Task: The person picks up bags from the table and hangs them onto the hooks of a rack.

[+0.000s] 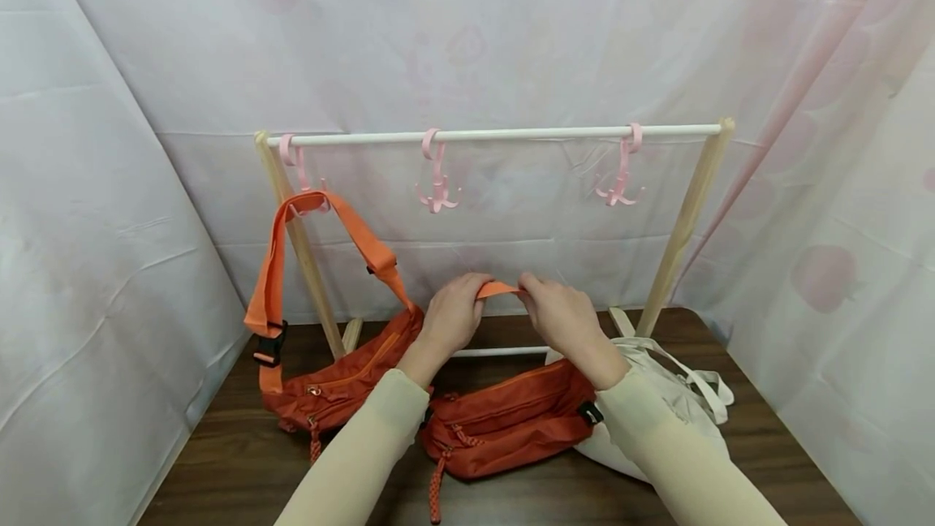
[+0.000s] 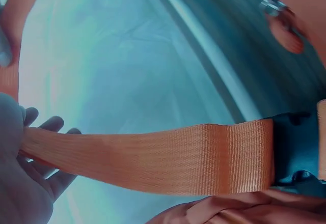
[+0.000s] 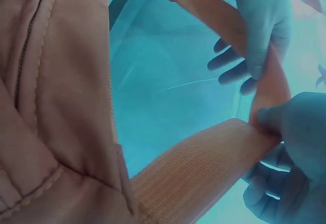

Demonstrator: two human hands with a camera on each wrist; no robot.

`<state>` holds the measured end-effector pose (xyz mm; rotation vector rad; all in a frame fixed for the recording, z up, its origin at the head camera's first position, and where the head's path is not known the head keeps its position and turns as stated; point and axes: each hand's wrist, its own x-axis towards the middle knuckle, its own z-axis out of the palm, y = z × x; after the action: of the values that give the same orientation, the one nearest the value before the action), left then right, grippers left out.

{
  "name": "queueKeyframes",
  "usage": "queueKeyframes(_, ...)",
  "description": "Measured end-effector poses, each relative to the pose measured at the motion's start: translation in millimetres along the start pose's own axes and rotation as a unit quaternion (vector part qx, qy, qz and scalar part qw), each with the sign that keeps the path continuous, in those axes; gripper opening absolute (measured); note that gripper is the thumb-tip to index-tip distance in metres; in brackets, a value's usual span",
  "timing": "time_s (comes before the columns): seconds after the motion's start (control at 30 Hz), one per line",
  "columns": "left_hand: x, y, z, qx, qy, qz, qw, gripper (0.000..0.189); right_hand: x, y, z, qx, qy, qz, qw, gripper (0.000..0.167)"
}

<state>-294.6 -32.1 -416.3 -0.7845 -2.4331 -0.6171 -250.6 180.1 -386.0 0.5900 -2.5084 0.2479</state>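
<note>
Both hands hold the orange webbing strap (image 1: 498, 289) of a rust-red waist bag (image 1: 504, 420). My left hand (image 1: 453, 311) pinches the strap on one side, and my right hand (image 1: 561, 313) pinches it a short way off, with a stretch of webbing between them. Below the hands, the bag's body overlaps the tabletop, its zipper pulls dangling at the front. In the left wrist view the strap runs from the fingers to a dark buckle (image 2: 298, 147). The right wrist view shows the strap (image 3: 198, 163) rising from the bag's end to thumb and fingers.
A similar waist bag (image 1: 365, 368) hangs by its strap from the left pink hook (image 1: 303, 177). Two more pink hooks, the middle one (image 1: 438, 189) and the right one (image 1: 619, 185), hang on the white rail (image 1: 526, 135). A cream bag (image 1: 679, 396) lies on the dark table (image 1: 774, 469) at right.
</note>
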Motion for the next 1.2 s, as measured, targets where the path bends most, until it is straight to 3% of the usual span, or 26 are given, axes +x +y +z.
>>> queueKeyframes(0.13,-2.1,6.4,-14.5,-0.043,0.010,-0.017,0.9989,0.028,1.9,-3,-4,0.020,0.036,-0.012,0.9991,0.010)
queueKeyframes(0.33,-6.0,11.5,-34.2,-0.069,0.024,-0.019,0.9972,0.032,8.2,-7,-11,0.056,0.086,-0.024,0.9945,0.008)
queueKeyframes(0.57,-12.6,16.5,-56.4,-0.107,0.052,-0.013,0.9928,0.036,20.7,-15,-25,0.152,0.092,-0.016,0.9838,0.004)
queueKeyframes(0.9,-22.1,19.8,-84.5,-0.179,0.075,-0.034,0.9804,0.035,40.3,-27,-40,0.319,0.107,0.015,0.9416,0.012)
queueKeyframes(1.13,-28.8,25.2,-107.3,-0.185,0.080,-0.032,0.9788,0.033,52.8,-35,-53,0.427,0.103,0.025,0.8980,0.010)
queueKeyframes(1.2,-30.3,25.7,-112.5,-0.181,0.086,-0.032,0.9792,0.033,56.5,-34,-56,0.439,0.099,0.027,0.8924,0.009)
